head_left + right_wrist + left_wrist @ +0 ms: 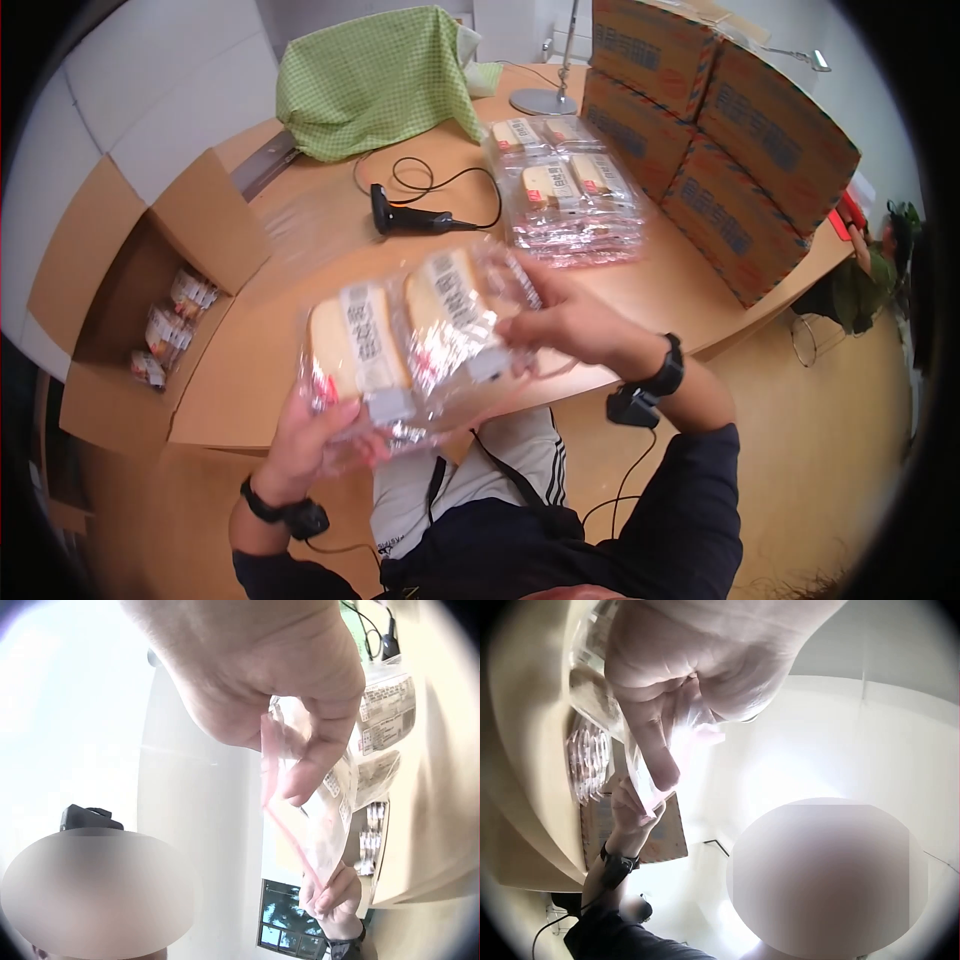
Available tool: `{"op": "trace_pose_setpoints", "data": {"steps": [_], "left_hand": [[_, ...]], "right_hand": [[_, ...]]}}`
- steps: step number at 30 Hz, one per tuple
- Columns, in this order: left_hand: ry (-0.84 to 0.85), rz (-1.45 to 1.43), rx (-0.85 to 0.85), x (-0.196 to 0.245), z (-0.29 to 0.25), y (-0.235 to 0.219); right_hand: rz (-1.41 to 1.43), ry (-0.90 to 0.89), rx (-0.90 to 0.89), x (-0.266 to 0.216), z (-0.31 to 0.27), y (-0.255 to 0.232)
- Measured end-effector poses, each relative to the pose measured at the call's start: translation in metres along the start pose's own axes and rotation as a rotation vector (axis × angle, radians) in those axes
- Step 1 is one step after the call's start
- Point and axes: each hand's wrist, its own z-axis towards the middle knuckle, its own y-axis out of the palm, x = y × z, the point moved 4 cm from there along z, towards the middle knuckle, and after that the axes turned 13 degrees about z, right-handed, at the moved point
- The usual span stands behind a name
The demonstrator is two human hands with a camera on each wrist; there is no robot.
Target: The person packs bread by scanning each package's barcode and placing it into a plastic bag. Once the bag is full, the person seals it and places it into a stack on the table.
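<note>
Two hands [430,390], fingers behind packet [400,345]

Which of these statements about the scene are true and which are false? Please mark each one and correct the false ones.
1. Both hands hold one clear packet of wrapped bread slices. True: the left hand and the right hand each take a grip on one end.
2. The barcode scanner is in the right hand. False: it lies on the wooden table.
3. The open cardboard box at the left is empty. False: a few packets lie inside.
4. A stack of packets lies on the table behind the held one. True.
5. A green checked cloth lies at the far side. True.
</note>
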Motion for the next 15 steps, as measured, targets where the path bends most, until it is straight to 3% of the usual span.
{"op": "trace_pose_setpoints", "data": {"steps": [5,6,9,13,15], "left_hand": [[0.192,-0.016,-0.12,0.053,0.061,0.018],[0.197,-0.009,-0.118,0.063,0.077,0.019],[0.195,0.125,-0.18,0.09,0.128,0.026],[0.24,0.173,-0.233,0.115,0.193,0.046],[0.249,0.164,-0.234,0.12,0.227,0.054]], "right_hand": [[-0.062,-0.253,0.093,-0.065,0.008,-0.027],[-0.092,-0.283,0.19,-0.083,0.006,-0.027],[-0.16,-0.37,0.122,-0.126,0.014,-0.051],[-0.256,-0.49,0.375,-0.167,0.017,-0.075],[-0.278,-0.509,0.407,-0.183,0.029,-0.106]]}}
